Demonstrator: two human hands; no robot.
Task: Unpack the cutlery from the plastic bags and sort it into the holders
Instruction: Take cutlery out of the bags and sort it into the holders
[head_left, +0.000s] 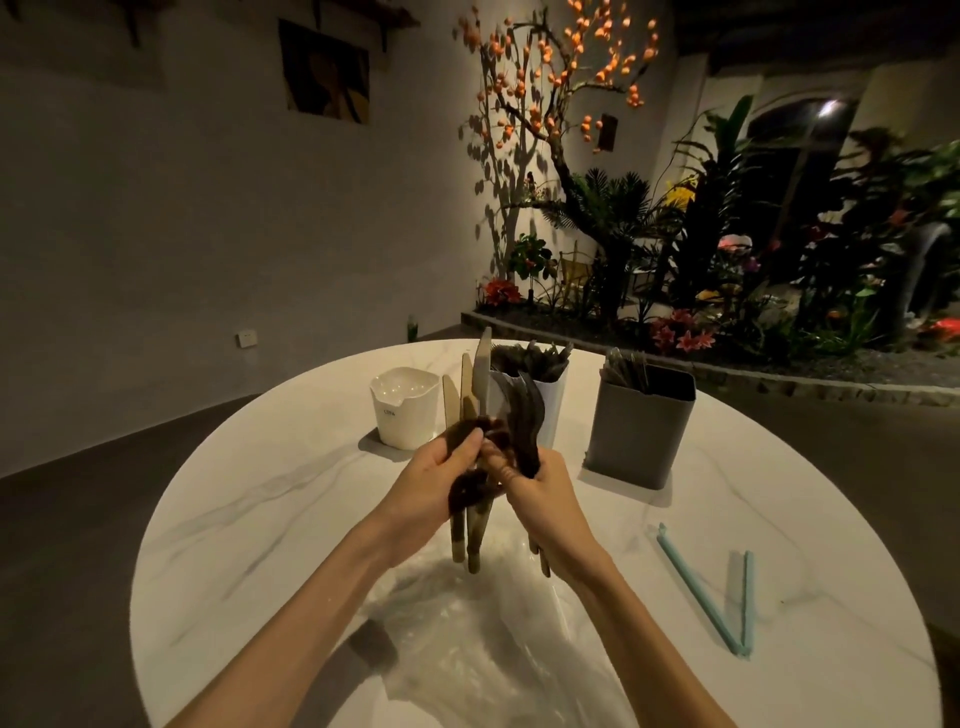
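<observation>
A bundle of cutlery (480, 395) with tan knife blades and dark curved pieces stands upright above the table's middle. My left hand (431, 493) grips its left side and my right hand (545, 499) grips its right side; handles stick out below both hands. A clear plastic bag (467, 639) lies crumpled on the table beneath my forearms. Three holders stand at the back: a low white holder (405, 410) that looks empty, a tall white holder (553, 405) with dark cutlery in it, and a grey holder (639, 431) with several pieces inside.
The round marble table (260, 519) drops off to dark floor on all sides. Two pale blue straws (722, 603) lie in a V at the right. A planter bed with flowers and a lit tree (675, 260) runs behind the table.
</observation>
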